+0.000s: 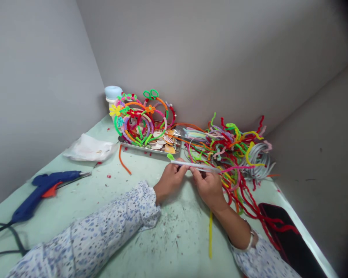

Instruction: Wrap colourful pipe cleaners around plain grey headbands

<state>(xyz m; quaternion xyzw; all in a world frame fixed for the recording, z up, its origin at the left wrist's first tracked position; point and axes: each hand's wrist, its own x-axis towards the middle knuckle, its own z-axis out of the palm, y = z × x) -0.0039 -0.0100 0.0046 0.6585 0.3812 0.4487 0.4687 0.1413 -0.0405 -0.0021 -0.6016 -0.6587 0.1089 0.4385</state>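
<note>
Pale lilac-white, a slim band (195, 165) with a fuzzy green tip (170, 156) is held level over a mint-green tabletop (162, 247), in front of a shallow metal tray (146, 149) and a little to its right. Two bare hands meet near the band's middle. The left hand (171, 177) is nearly closed, thumb and curled fingers pinching it; the right hand (208, 188) grips it the same way, just beside. A pink pipe cleaner (237, 168) extends from the band's right end; whether they are joined is unclear. Colourful fuzzy headbands (150, 109), some with flowers, stand heaped in the tray among flat, mottled pieces (169, 148). Right of the tray sprawls a tangle of pipe cleaners (229, 141), with a bundle of grey hoops (259, 158) at its far side. Left of the tray lies a crumpled plastic bag (89, 147); further left and nearer, a blue glue gun (43, 191). A dark phone (290, 239) lies well to the tray's right, nearer the viewer. Behind the tray's left corner stands a blue-lidded container (113, 92).
</note>
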